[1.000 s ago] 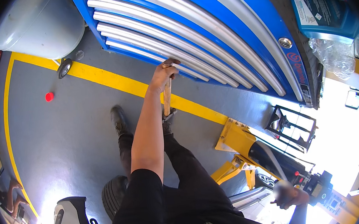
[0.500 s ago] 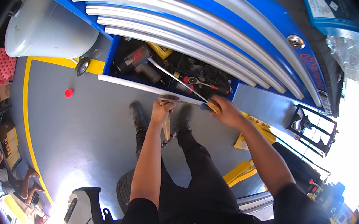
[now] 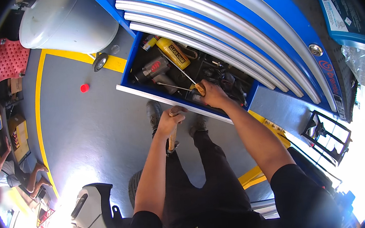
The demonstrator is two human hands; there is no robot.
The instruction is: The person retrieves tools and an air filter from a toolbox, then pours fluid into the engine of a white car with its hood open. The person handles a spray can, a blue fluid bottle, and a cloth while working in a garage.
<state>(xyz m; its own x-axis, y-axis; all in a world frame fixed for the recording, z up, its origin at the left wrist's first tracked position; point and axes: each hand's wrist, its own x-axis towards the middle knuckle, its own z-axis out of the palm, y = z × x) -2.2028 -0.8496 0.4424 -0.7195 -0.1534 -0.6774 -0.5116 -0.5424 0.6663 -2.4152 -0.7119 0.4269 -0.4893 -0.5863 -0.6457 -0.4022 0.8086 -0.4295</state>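
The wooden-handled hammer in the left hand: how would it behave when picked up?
The hammer would likely feel stiff, judging by its straight, wood-look handle. It is probably head-heavy, since its head appears metallic and sits away from the left hand. That offset might make it tip head-first under a loose grip.

Wood-handled hammer (image 3: 173,136) hangs down; slim tool (image 3: 185,73) slants over drawer (image 3: 145,96).

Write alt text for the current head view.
A person's right hand holds a long metal tool at the open drawer of a blue tool chest, where a pistol-shaped power tool and yellow bottle lie. The left hand holds a wooden-handled hammer.
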